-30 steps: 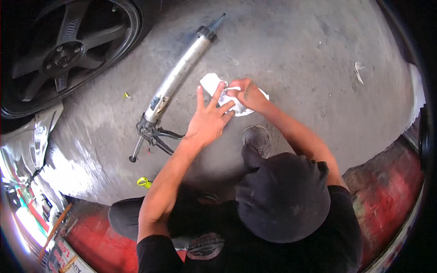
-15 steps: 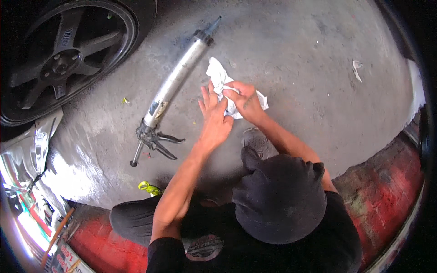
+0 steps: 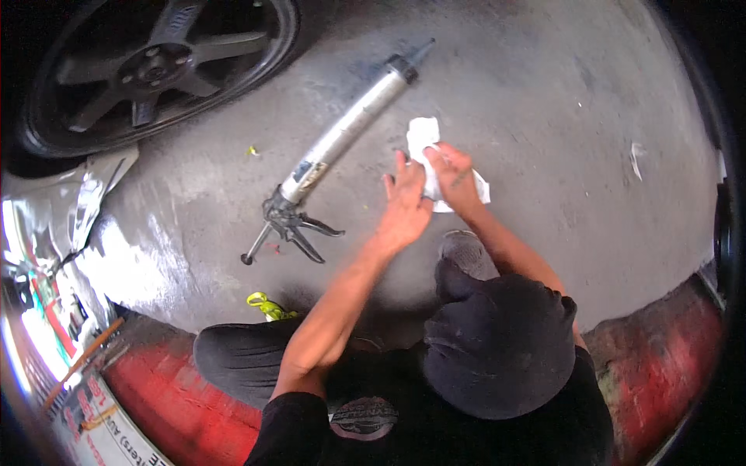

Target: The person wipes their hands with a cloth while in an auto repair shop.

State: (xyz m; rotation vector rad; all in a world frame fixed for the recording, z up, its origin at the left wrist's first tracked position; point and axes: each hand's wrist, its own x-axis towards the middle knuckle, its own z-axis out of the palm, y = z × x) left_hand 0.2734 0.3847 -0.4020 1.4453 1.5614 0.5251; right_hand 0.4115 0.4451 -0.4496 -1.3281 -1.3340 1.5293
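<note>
A crumpled white tissue (image 3: 423,133) is pinched in my right hand (image 3: 457,175), whose fingers are closed on it. One end of the tissue sticks out past the fingertips, and a loose corner hangs beside the wrist. My left hand (image 3: 406,203) is right up against it, outer fingers stretched apart. The tissue and right hand partly hide the left index finger, where the two hands touch. To the left of my hands, a silver caulking gun (image 3: 346,132) with a black handle and trigger lies slantwise on the grey floor, its nozzle pointing away to the upper right.
A dark spoked car wheel (image 3: 151,70) stands at the far left. Yellow-green scissor-like handles (image 3: 264,303) lie near my left knee (image 3: 241,361). My shoe (image 3: 466,256) is just below the hands. A scrap of white paper (image 3: 637,161) lies to the right. A printed board (image 3: 105,423) is at lower left.
The whole view has shifted, so floor things appear farther right and higher. My right hand stays on the tissue beside the left hand; the tissue's far end is now bunched into a blunter shape.
</note>
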